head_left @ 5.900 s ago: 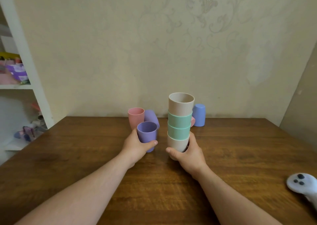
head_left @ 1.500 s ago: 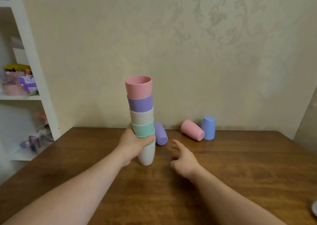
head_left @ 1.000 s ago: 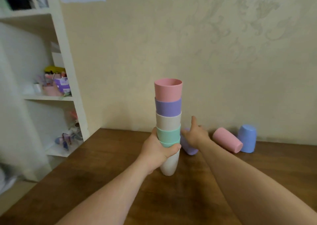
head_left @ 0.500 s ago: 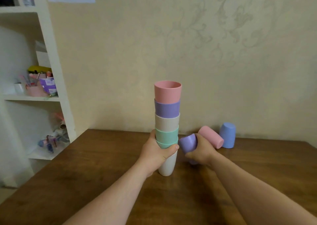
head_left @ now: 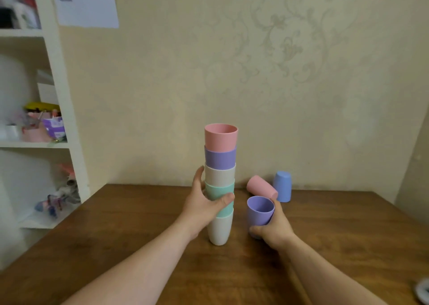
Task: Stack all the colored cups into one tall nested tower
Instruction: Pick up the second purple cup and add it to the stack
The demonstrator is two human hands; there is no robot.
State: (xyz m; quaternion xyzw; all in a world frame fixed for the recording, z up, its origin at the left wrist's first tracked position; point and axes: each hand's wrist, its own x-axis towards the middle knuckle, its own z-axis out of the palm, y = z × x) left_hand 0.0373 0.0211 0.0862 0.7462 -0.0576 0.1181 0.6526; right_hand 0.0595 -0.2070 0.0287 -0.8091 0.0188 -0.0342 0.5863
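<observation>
Right hand (head_left: 275, 231), nearest: fingers (head_left: 256, 230) wrapped around a purple cup (head_left: 260, 210), thumb along its far side. Cup mouth-up, long axis near vertical, leaning slightly toward the viewer; whether its base touches the table (head_left: 336, 235) hidden by the hand.

Left hand (head_left: 204, 206), level with it: fingers clamped on the tower (head_left: 220, 184) at the green bands, thumb (head_left: 224, 200) across the front, remaining fingers behind. Tower upright on the table, base white, then green, beige, purple, with a pink cup (head_left: 221, 137) on top, mouth open upward.

Deciding relation: held cup just right of the tower and well below its top; open pink mouth up and to the left of the right hand. Both axes close to parallel, so no turning over needed, by this reading: a lift above the rim, a shift left, a straight drop in. Right hand alone free for that; left hand occupied as brace.

Farther back, near the wall: second pink cup (head_left: 261, 187) on its side, axis slanting across the table; blue cup (head_left: 282, 189) mouth-down beside it. Both unstacked, on the right hand's side.
</observation>
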